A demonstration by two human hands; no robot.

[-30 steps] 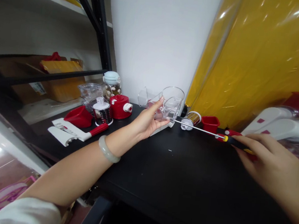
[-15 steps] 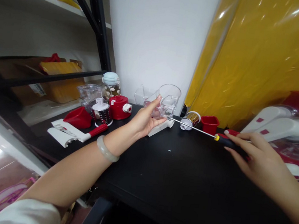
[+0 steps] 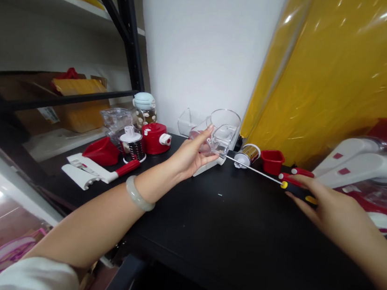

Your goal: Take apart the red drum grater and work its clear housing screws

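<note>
My left hand (image 3: pixel 192 152) is closed on a clear plastic grater housing (image 3: pixel 226 125), which it holds tilted over the table. A white base piece (image 3: pixel 208 166) shows under that housing. My right hand (image 3: pixel 329 204) grips the dark-and-yellow handle of a screwdriver (image 3: pixel 255 170). Its long metal shaft runs left, with the tip at the lower edge of the clear housing beside my left fingertips. Just behind the shaft lies a grater drum (image 3: pixel 247 156) with a white end. A small red cup (image 3: pixel 272 161) stands to its right.
On the left of the black table (image 3: pixel 224 243) are a red round housing (image 3: pixel 155 139), an upright drum (image 3: pixel 131 146), a red hopper (image 3: pixel 101 151) and a white crank handle (image 3: pixel 97 168). White and red grater parts (image 3: pixel 364 161) crowd the right. Yellow wrapped material (image 3: pixel 338 83) stands behind.
The clear housing and my left hand have shifted slightly right. The screwdriver has moved slightly right and down, and my right-hand fingers have changed their hold on its handle.
</note>
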